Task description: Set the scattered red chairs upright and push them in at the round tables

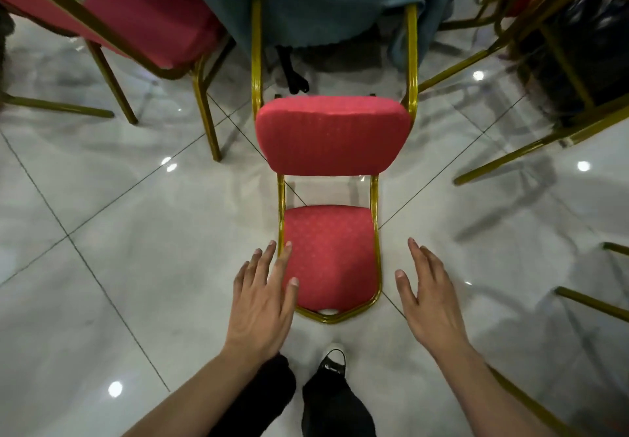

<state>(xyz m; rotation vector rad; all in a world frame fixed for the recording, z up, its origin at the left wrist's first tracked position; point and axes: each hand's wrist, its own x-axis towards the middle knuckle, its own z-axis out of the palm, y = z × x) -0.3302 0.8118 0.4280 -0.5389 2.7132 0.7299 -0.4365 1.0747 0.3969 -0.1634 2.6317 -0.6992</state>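
Observation:
A red chair with a gold frame lies on its back on the floor in front of me. Its backrest [335,259] lies flat nearest my feet, its seat [332,133] stands on edge, and its legs [412,58] reach toward the round table's teal cloth [306,1]. My left hand [263,297] is spread, fingers straight, over the backrest's left frame edge; whether it touches is unclear. On the other side, my right hand [430,297] hovers just off the backrest's right edge, fingers straight. Neither hand holds anything.
An upright red chair [153,11] stands at the left of the table. Another chair [575,48] is at the right, tipped, with its dark underside and gold legs showing. More gold legs [592,304] poke in at the right edge. The floor is glossy white tile.

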